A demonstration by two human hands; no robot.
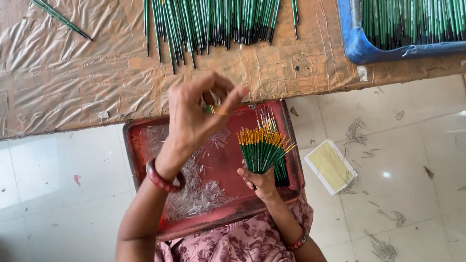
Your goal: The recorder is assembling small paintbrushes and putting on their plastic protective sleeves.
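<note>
— Green handles everywhere in the head view! What's the right hand (262, 183) got?

— A thick bunch of green-handled brushes (262, 148), fingers wrapped tight around the lower ends, golden ferrules fanning upward. That bundle sits over the right part of the red tray (141, 140), which rests on the person's lap.

— And the left hand (194, 114)?

— Raised above the tray's far edge, wrist up, red bangle (162, 178) on show. Thumb and fingertips are pinched together on something small; I see a speck of green and gold there, looks like a single brush (209, 109), though most of it is hidden behind the fingers.

— What's lying in the tray?

— A scatter of little clear plastic tubes (199, 191), heaped toward the near left side, thinner toward the middle.

— Beyond the tray?

— A table covered in crinkled brown film (73, 82). Along its far edge lies a long row of green brushes (208, 22), dark tips pointing our way, and a couple of strays (60, 18) off to the far left. At the top right, a blue crate (357, 46) packed with more of the same.

— The floor?

— Pale tiles, a yellowish pad (331, 166) just right of the tray, bits of bristle scattered about. Pink floral clothing (242, 240) shows at the bottom edge.
</note>
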